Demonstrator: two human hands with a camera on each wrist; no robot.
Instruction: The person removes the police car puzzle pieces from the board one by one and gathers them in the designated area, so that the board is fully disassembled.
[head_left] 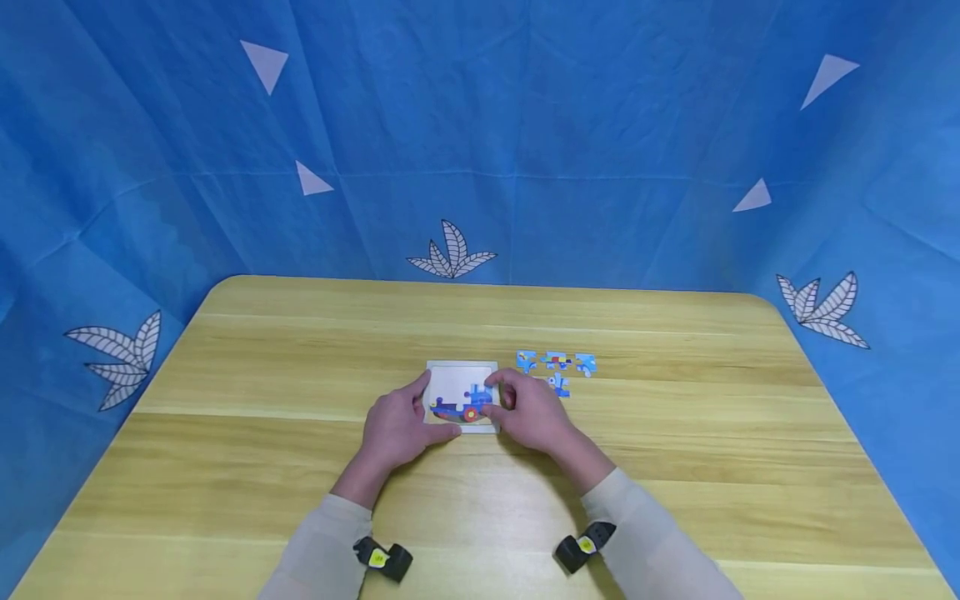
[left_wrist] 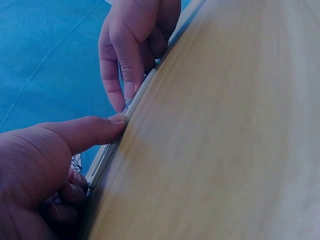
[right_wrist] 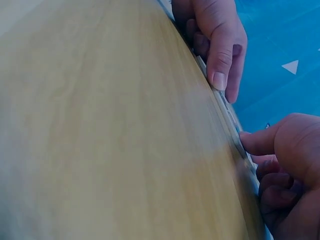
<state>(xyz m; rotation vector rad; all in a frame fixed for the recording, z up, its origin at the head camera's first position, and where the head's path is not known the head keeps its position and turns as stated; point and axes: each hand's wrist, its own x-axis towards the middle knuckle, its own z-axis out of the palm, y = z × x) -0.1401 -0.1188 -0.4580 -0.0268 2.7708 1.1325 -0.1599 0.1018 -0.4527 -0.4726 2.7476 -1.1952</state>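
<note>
A white-bordered puzzle tray [head_left: 453, 373] lies on the table, partly filled along its lower side with a vehicle picture. My left hand [head_left: 395, 427] grips the tray, its thumb [left_wrist: 100, 132] along the near border and its fingers at the left side. At the tray's right side, my right hand [head_left: 534, 412] has thumb and forefinger spread over a blue puzzle piece [head_left: 481, 397], pinching it at its edges within the tray. Both wrist views catch the tray nearly edge-on. In the right wrist view the right hand [right_wrist: 295, 165] is close by, its other fingers curled under.
Several loose puzzle pieces [head_left: 557, 361] lie right of the tray, one piece [head_left: 558, 384] just beyond my right hand. The wooden table [head_left: 262, 358] ends at a blue curtain [head_left: 525, 150] with white triangles and leaf prints. A dark wrist camera sits on each sleeve [head_left: 326, 542].
</note>
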